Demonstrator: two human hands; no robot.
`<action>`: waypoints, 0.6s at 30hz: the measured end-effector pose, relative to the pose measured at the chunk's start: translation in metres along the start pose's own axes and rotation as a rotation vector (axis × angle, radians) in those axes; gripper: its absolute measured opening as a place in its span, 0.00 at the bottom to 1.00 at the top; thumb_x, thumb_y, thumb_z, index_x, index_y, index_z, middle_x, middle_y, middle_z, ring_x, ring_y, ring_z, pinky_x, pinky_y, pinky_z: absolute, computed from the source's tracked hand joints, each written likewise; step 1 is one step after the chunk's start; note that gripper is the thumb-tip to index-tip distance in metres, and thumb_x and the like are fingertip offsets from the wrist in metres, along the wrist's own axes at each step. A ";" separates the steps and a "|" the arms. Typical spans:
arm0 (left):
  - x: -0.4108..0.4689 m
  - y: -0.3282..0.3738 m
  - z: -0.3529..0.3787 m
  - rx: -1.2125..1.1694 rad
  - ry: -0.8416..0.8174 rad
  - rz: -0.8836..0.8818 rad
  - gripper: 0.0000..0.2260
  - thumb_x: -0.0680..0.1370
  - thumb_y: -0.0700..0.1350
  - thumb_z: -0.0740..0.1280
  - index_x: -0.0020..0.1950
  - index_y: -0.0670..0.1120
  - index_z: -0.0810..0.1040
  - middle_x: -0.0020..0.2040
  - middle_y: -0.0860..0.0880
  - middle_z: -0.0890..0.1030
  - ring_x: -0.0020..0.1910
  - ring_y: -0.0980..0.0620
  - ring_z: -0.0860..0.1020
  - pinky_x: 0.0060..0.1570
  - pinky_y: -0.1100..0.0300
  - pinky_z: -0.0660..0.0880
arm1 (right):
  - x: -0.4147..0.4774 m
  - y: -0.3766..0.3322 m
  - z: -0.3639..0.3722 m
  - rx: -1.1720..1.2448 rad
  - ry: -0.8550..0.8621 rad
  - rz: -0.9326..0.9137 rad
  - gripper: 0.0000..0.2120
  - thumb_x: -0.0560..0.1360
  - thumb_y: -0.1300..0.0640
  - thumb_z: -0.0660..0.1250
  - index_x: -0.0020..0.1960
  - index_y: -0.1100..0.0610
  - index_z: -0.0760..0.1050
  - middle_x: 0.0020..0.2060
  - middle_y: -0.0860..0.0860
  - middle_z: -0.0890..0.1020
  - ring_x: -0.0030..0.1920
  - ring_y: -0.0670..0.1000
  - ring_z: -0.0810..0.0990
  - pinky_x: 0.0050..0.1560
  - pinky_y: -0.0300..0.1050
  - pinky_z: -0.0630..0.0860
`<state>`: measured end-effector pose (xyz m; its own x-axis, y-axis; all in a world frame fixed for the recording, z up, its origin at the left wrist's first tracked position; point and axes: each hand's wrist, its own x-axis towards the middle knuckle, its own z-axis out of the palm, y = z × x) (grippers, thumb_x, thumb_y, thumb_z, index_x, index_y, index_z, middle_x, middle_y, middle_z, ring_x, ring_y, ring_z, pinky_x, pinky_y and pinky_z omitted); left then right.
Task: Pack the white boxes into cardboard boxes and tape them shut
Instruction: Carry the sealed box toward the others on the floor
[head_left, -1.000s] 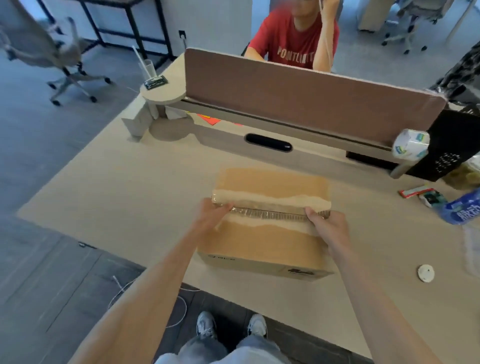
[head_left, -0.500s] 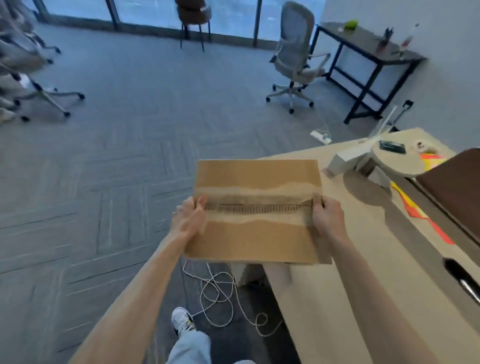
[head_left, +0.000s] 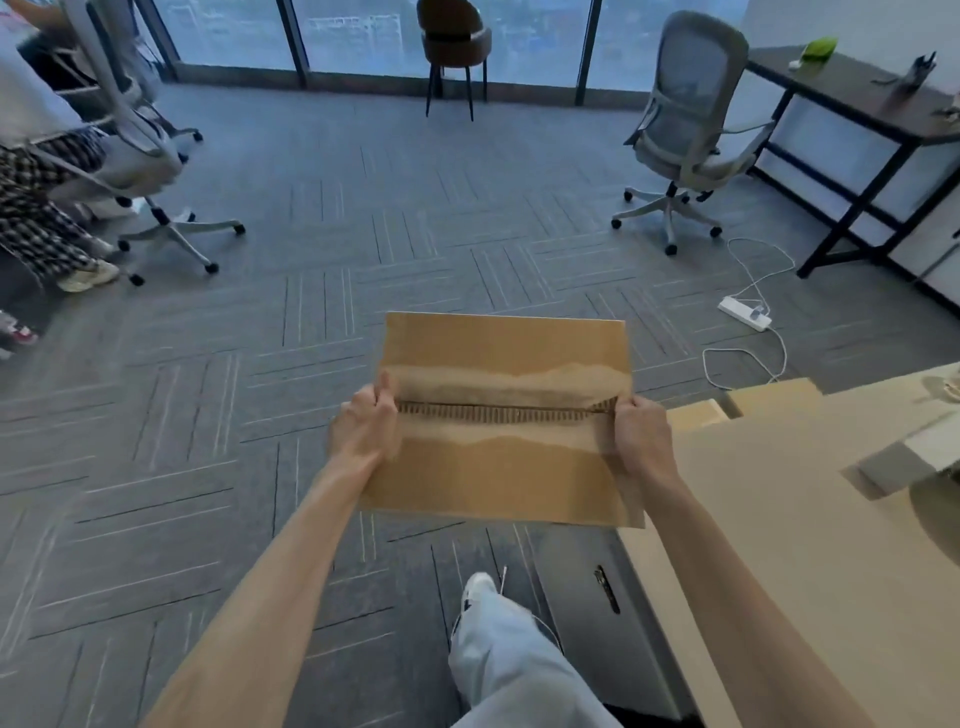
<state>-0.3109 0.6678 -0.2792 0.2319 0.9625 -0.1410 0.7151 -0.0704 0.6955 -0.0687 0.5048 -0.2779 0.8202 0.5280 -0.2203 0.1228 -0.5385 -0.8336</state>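
Cardboard box (head_left: 504, 467), flaps closed, contents hidden.

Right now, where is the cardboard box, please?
Centre of the head view, the cardboard box is held between the left hand and right hand over the carpet, beside the desk.

cardboard box (head_left: 498, 483) is tan brown, with two paler torn-looking bands across the middle and a dark ribbed stripe between them. carpet (head_left: 311, 218) is dark grey, blocks of thin pale lines turned this way and that. swivel chair (head_left: 691, 119) light grey, window chair (head_left: 454, 41) brown, desk (head_left: 779, 519) pale beige, power strip (head_left: 744, 313) white, checked trousers (head_left: 36, 218) black and white, trouser leg (head_left: 509, 665) pale blue-grey, shoe (head_left: 478, 590) white
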 end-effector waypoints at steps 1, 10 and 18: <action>0.026 0.004 0.001 0.010 -0.016 -0.001 0.26 0.83 0.59 0.47 0.56 0.42 0.77 0.50 0.42 0.79 0.50 0.43 0.77 0.49 0.52 0.70 | 0.021 -0.006 0.014 0.013 -0.002 0.013 0.16 0.82 0.59 0.54 0.39 0.63 0.73 0.35 0.51 0.76 0.42 0.56 0.72 0.39 0.51 0.64; 0.274 0.054 0.041 0.212 -0.141 0.000 0.28 0.80 0.64 0.50 0.63 0.44 0.74 0.56 0.41 0.80 0.57 0.41 0.76 0.59 0.46 0.72 | 0.227 -0.053 0.123 0.159 -0.057 0.142 0.14 0.79 0.50 0.62 0.44 0.59 0.78 0.40 0.51 0.82 0.42 0.52 0.78 0.39 0.46 0.71; 0.446 0.167 0.127 0.295 -0.362 0.119 0.26 0.80 0.64 0.52 0.66 0.47 0.72 0.58 0.44 0.79 0.57 0.42 0.77 0.59 0.48 0.72 | 0.379 -0.091 0.114 0.246 0.154 0.315 0.14 0.77 0.50 0.65 0.45 0.62 0.77 0.36 0.51 0.78 0.36 0.48 0.73 0.36 0.43 0.68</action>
<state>-0.0042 1.0518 -0.3156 0.5006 0.7940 -0.3449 0.8140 -0.2960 0.4998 0.1671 0.8291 -0.3432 0.8724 0.2487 -0.4208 -0.2686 -0.4752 -0.8379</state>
